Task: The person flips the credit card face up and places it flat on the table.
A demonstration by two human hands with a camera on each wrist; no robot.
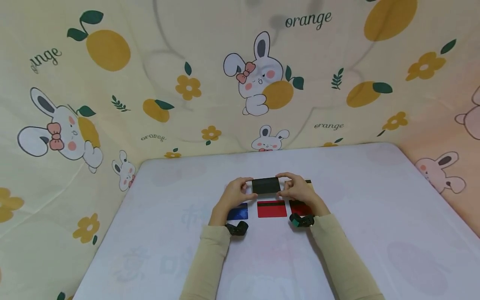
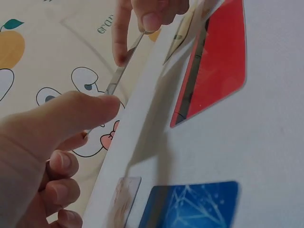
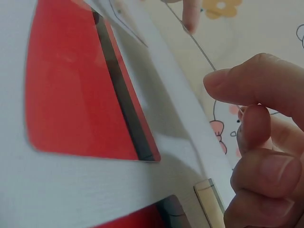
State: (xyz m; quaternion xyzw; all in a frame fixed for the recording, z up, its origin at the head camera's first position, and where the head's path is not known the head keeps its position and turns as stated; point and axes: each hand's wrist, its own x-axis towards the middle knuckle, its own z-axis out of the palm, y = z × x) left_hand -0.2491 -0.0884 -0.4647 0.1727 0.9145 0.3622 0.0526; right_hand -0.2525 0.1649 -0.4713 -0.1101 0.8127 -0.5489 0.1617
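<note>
Both hands hold a dark card (image 1: 266,186) raised above the white table. My left hand (image 1: 234,195) pinches its left end between thumb and fingers. At the opposite end, my right hand (image 1: 298,188) pinches the card the same way. Both wrist views show the card (image 2: 124,66) almost edge-on, as a thin line. Below it lies a red card (image 1: 271,209) with a black stripe. A blue card (image 1: 238,211) lies below my left hand. Another red card (image 1: 300,207) is partly covered by my right hand and wrist.
Beyond my right hand, a pale yellow card (image 1: 309,185) shows partly. A pale card (image 2: 124,202) lies beside the blue one in the left wrist view. Behind the white table (image 1: 157,216) hangs a patterned cloth (image 1: 210,41) with rabbits and oranges.
</note>
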